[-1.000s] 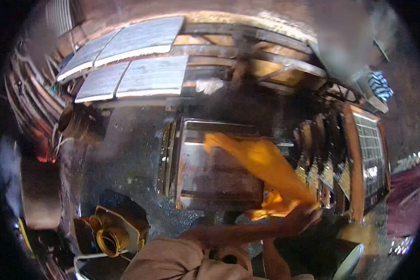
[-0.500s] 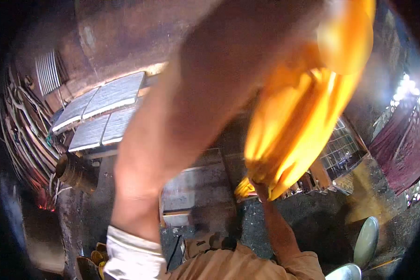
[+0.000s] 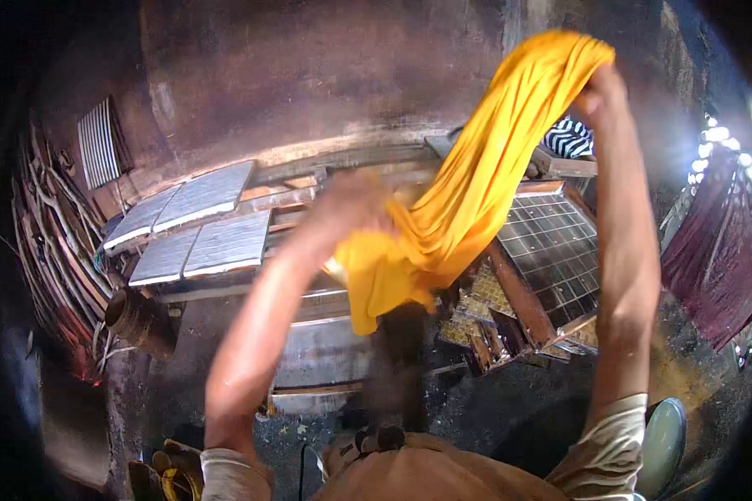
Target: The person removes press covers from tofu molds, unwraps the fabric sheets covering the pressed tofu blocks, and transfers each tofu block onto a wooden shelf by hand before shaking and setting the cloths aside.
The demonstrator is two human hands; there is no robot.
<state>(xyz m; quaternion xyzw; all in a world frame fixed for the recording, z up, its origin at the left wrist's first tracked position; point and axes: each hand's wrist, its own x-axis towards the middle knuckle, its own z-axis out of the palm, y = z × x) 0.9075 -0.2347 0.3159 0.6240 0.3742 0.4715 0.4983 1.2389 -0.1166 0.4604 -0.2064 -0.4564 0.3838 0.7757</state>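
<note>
A yellow cloth (image 3: 485, 167) hangs stretched in the air between my two hands. My right hand (image 3: 602, 92), raised at the upper right, is closed around its upper end. Lower and to the left, my left hand (image 3: 355, 204) is blurred by motion but closed on the bunched lower part. A loose end of the cloth dangles below my left hand. The fabric falls in long folds and covers part of the bench behind it.
Grey rectangular slabs (image 3: 196, 204) lie on a low rack at the left, beside a pile of sticks (image 3: 54, 242). A gridded panel (image 3: 551, 250) in a wooden frame stands at the right. Behind it sits a striped black-and-white cloth (image 3: 570, 138). A dark red cloth (image 3: 714, 255) hangs far right.
The yellow cloth has moved away from my face and is stretched diagonally. My right hand has risen from low down to the upper right; my left hand has come down to the left.
</note>
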